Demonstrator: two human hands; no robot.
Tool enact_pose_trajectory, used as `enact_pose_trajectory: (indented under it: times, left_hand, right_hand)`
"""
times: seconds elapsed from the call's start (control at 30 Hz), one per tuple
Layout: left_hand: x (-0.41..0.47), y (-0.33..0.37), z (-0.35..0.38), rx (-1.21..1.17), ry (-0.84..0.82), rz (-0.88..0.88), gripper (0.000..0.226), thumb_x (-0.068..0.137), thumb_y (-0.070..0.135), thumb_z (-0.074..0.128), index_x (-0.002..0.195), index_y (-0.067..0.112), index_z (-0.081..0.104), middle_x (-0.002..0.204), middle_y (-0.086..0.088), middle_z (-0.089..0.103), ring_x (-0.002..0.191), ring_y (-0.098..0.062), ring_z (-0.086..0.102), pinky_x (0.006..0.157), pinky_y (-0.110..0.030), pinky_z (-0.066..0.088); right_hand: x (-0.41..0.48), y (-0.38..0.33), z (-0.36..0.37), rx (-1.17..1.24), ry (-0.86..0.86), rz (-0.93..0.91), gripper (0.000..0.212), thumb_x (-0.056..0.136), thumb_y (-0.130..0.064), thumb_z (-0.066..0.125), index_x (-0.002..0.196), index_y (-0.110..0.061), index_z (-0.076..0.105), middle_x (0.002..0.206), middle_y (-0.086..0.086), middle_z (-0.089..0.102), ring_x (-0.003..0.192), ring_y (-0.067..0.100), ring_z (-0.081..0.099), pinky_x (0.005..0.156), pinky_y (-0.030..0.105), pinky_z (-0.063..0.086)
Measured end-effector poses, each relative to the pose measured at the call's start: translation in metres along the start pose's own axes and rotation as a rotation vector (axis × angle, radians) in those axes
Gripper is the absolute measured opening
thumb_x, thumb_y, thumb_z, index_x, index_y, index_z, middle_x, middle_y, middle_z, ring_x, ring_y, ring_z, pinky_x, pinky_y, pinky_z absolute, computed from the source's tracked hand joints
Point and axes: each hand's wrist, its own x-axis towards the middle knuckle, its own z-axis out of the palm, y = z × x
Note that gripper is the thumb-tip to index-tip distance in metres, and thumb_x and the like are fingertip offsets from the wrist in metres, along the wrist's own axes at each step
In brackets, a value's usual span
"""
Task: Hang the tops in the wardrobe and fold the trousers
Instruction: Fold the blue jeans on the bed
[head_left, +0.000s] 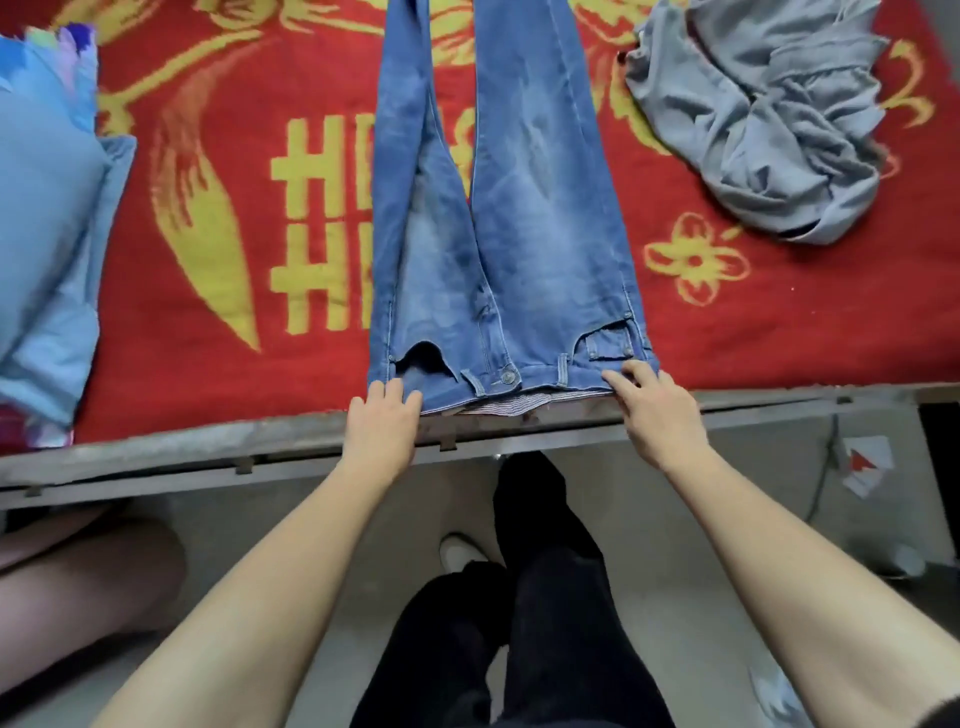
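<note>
A pair of blue jeans (519, 218) lies flat on the red and yellow blanket (234, 218), waistband at the near bed edge, legs running away from me. My left hand (382, 423) lies on the waistband's left corner with its fingers on the denim. My right hand (657, 413) lies on the right corner of the waistband, fingers spread over the fabric. Whether the thumbs pinch the cloth from below is hidden. A crumpled grey garment (769, 119) sits at the far right of the bed.
A light blue pillow (47, 223) lies at the bed's left side. The grey metal bed frame (208, 441) runs across in front of me. Below are my black trousers and a white shoe (460, 551) on the pale floor.
</note>
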Motion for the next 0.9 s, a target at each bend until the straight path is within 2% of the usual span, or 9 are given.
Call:
enact_pose_trajectory:
  times: [0.17, 0.27, 0.33, 0.43, 0.57, 0.63, 0.73, 0.8, 0.9]
  left_hand:
    - [0.01, 0.026, 0.074, -0.128, -0.409, -0.01, 0.061, 0.094, 0.02, 0.053, 0.149, 0.018, 0.026, 0.164, -0.005, 0.008, 0.142, -0.031, 0.029, 0.103, -0.048, 0.038]
    - [0.025, 0.03, 0.066, -0.091, -0.307, -0.027, 0.036, 0.096, 0.03, 0.045, 0.128, 0.015, 0.05, 0.143, -0.008, 0.046, 0.126, -0.031, 0.044, 0.094, -0.044, 0.04]
    - [0.036, 0.031, 0.054, -0.115, -0.128, -0.042, 0.03, 0.095, 0.032, 0.043, 0.115, 0.014, 0.056, 0.123, -0.01, 0.061, 0.117, -0.031, 0.049, 0.088, -0.043, 0.039]
    - [0.056, 0.028, 0.043, -0.259, 0.146, -0.01, 0.041, 0.093, 0.027, 0.045, 0.129, 0.01, 0.053, 0.127, -0.015, 0.054, 0.126, -0.036, 0.043, 0.087, -0.047, 0.04]
    - [0.072, 0.033, 0.057, -0.272, 0.063, -0.021, 0.06, 0.101, 0.035, 0.04, 0.155, 0.016, 0.023, 0.15, -0.023, 0.032, 0.147, -0.041, 0.017, 0.108, -0.052, 0.028]
    - [0.075, 0.039, 0.069, -0.214, -0.008, -0.04, 0.059, 0.102, 0.037, 0.035, 0.156, 0.017, 0.021, 0.151, -0.022, 0.033, 0.144, -0.039, 0.022, 0.111, -0.052, 0.025]
    - [0.088, 0.04, 0.062, -0.22, 0.101, -0.083, 0.042, 0.099, 0.033, 0.035, 0.133, 0.015, 0.05, 0.118, -0.017, 0.058, 0.11, -0.037, 0.051, 0.084, -0.049, 0.04]
    - [0.104, 0.035, 0.048, -0.21, 0.117, -0.085, 0.031, 0.099, 0.031, 0.036, 0.111, 0.01, 0.056, 0.096, -0.016, 0.064, 0.089, -0.037, 0.056, 0.074, -0.046, 0.038]
    - [0.132, 0.022, 0.021, -0.201, -0.022, -0.104, 0.024, 0.099, 0.031, 0.036, 0.101, 0.01, 0.048, 0.081, -0.016, 0.069, 0.076, -0.036, 0.063, 0.07, -0.04, 0.036]
  right_hand:
    - [0.009, -0.021, 0.074, -0.143, -0.289, 0.086, 0.061, 0.096, -0.023, 0.051, 0.152, -0.026, 0.031, 0.16, 0.006, 0.027, 0.14, 0.049, 0.025, 0.116, 0.054, 0.024]
    - [0.018, -0.037, 0.073, -0.22, -0.279, 0.15, 0.045, 0.098, -0.036, 0.037, 0.136, -0.018, 0.054, 0.153, 0.012, 0.04, 0.145, 0.054, 0.011, 0.116, 0.067, -0.001]
    - [0.026, -0.043, 0.065, -0.129, -0.113, 0.13, 0.04, 0.096, -0.033, 0.041, 0.121, -0.011, 0.063, 0.14, 0.018, 0.05, 0.146, 0.05, 0.016, 0.118, 0.064, 0.004]
    - [0.049, -0.046, 0.053, 0.063, 0.009, 0.048, 0.047, 0.097, -0.032, 0.049, 0.139, -0.01, 0.05, 0.156, 0.023, 0.03, 0.149, 0.047, 0.013, 0.118, 0.058, 0.015]
    - [0.078, -0.04, 0.06, 0.024, -0.201, -0.058, 0.068, 0.1, -0.046, 0.042, 0.159, -0.027, 0.015, 0.167, 0.014, -0.002, 0.149, 0.048, 0.005, 0.116, 0.057, 0.026]
    - [0.091, -0.035, 0.066, -0.004, -0.25, -0.055, 0.062, 0.098, -0.05, 0.04, 0.155, -0.031, 0.026, 0.166, 0.011, 0.012, 0.146, 0.047, 0.015, 0.111, 0.053, 0.031]
    - [0.111, -0.039, 0.06, 0.064, -0.08, 0.001, 0.043, 0.095, -0.045, 0.046, 0.128, -0.024, 0.062, 0.134, 0.013, 0.051, 0.119, 0.04, 0.045, 0.095, 0.046, 0.038]
    - [0.129, -0.043, 0.051, 0.059, -0.013, 0.009, 0.038, 0.096, -0.041, 0.046, 0.109, -0.015, 0.07, 0.112, 0.016, 0.057, 0.103, 0.037, 0.051, 0.087, 0.045, 0.037]
    - [0.159, -0.049, 0.03, 0.117, -0.011, 0.04, 0.036, 0.099, -0.037, 0.046, 0.109, -0.01, 0.068, 0.11, 0.016, 0.057, 0.101, 0.038, 0.052, 0.085, 0.045, 0.038]
